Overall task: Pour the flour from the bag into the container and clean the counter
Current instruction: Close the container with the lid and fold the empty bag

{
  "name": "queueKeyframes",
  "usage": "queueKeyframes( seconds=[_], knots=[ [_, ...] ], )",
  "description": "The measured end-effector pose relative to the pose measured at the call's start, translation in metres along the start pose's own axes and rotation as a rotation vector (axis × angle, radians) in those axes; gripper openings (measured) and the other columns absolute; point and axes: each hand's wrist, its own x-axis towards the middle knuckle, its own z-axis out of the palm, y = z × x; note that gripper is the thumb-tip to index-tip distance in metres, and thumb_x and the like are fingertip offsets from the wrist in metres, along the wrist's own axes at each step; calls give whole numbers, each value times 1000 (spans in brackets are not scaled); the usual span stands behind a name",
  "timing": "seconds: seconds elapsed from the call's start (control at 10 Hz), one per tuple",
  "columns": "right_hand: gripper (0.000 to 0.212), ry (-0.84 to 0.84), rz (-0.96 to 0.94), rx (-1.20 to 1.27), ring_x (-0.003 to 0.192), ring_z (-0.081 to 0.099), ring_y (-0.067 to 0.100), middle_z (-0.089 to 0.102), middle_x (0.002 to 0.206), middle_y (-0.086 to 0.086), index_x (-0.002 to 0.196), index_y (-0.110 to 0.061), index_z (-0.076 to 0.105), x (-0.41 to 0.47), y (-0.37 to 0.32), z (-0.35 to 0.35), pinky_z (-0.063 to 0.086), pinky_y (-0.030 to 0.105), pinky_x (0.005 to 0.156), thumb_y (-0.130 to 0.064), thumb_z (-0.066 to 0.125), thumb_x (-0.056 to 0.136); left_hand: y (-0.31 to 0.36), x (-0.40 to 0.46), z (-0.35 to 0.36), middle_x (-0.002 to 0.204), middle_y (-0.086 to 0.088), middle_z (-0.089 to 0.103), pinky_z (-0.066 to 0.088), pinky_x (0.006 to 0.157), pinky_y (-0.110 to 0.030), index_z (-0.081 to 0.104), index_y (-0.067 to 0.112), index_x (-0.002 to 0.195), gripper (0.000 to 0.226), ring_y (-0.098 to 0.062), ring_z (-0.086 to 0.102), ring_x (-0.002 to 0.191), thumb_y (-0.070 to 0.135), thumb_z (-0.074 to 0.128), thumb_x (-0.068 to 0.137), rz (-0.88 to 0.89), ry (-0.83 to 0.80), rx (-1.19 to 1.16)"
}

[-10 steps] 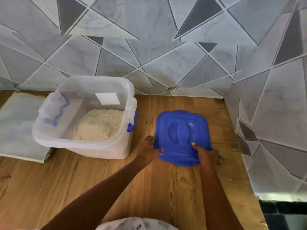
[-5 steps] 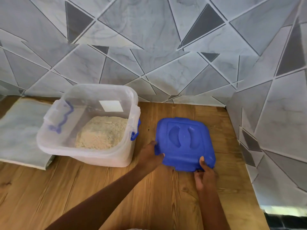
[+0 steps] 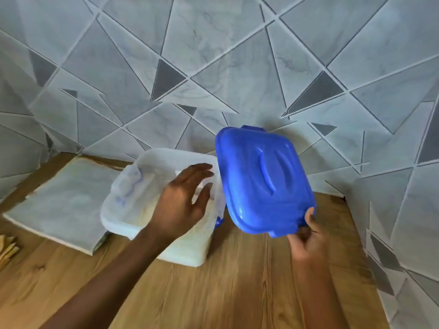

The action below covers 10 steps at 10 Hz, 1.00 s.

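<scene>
At centre right of the frame, right hand (image 3: 306, 236) grips the tilted blue lid (image 3: 263, 184) by its near edge, above the counter (image 3: 213, 293). Left hand (image 3: 183, 203), fingers spread, hovers over the open container (image 3: 123, 210); flattened flour bag (image 3: 59, 205) lies left.

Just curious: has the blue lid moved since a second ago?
Yes. The blue lid has left the wooden counter, lifted and tilted in the right hand beside the container.

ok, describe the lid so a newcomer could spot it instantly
Start at the wooden counter in the tiled corner. Right of the clear container, the right hand holds the lid tilted in the air by its near edge. It is the only solid blue, opaque piece, with a moulded handle on top.
</scene>
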Motion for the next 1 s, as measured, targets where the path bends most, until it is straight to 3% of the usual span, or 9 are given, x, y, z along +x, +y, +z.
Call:
queueKeyframes(
  seconds=[0.1, 0.2, 0.3, 0.5, 0.6, 0.7, 0.8, 0.9, 1.0],
  knots=[
    [30, -144, 42, -50, 116, 68, 15, 73, 114, -11, 115, -30, 67, -3, -24, 48, 54, 32, 99, -51, 48, 106, -59, -18, -24, 138, -5, 57, 49, 101, -38, 64, 11, 123, 31, -25, 54, 126, 21, 61, 94, -258, 59, 252],
    [24, -204, 128, -27, 108, 72, 13, 76, 111, -5, 110, -23, 70, 24, -19, 72, 60, 29, 88, -34, 49, 107, -94, -33, -46, 131, -10, 61, 47, 100, -41, 65, 8, 118, 27, -33, 56, 121, 19, 53, 97, -483, 167, 260],
    [36, -191, 285, 70, 87, 77, 15, 80, 94, 5, 88, -11, 81, 47, -18, 113, 62, 28, 67, -14, 48, 103, -100, -33, -61, 114, -3, 69, 47, 91, -35, 68, 10, 113, 31, -26, 63, 109, 27, 44, 104, -707, 353, -65],
    [19, -314, 377, -129, 84, 77, 16, 80, 92, 4, 88, -9, 83, 72, -5, 148, 62, 25, 67, -17, 68, 79, -98, -36, -67, 110, 1, 73, 48, 100, -35, 74, 15, 107, 61, -14, 66, 109, 55, 28, 103, -777, 399, -420],
    [52, -263, 393, -218, 89, 74, 23, 77, 103, 12, 111, 4, 74, 83, 6, 157, 61, 31, 75, -21, 82, 66, -90, -36, -68, 106, 3, 74, 46, 87, -21, 73, 15, 108, 52, -11, 66, 102, 47, 32, 105, -755, 398, -378],
    [88, -124, 264, -357, 90, 69, 26, 74, 105, 21, 106, 16, 68, 90, 16, 166, 57, 40, 84, -33, 97, 40, -94, -35, -68, 107, 3, 72, 51, 85, -24, 70, 17, 111, 31, -13, 65, 100, 38, 49, 102, -791, 426, -343],
    [53, 22, 111, -684, 68, 54, 24, 61, 73, 12, 66, -2, 59, 83, 21, 182, 46, 39, 67, -47, 87, 65, -101, -38, -66, 110, 5, 70, 53, 86, -30, 68, 21, 114, 25, -14, 64, 100, 33, 61, 94, -845, 455, -269],
    [50, 54, 101, -770, 64, 45, 25, 49, 71, 5, 63, -12, 44, 75, 32, 189, 35, 33, 61, -43, 75, 88, -104, -38, -66, 111, 7, 68, 49, 87, -28, 68, 24, 115, 28, -12, 61, 103, 35, 67, 89, -874, 466, -256],
    [53, 56, 59, -805, 65, 44, 25, 48, 74, 6, 60, -13, 42, 75, 37, 197, 36, 32, 61, -45, 73, 89, -108, -38, -71, 106, 6, 70, 49, 84, -26, 68, 22, 113, 29, -12, 63, 100, 34, 70, 87, -919, 454, -273]
  ],
)
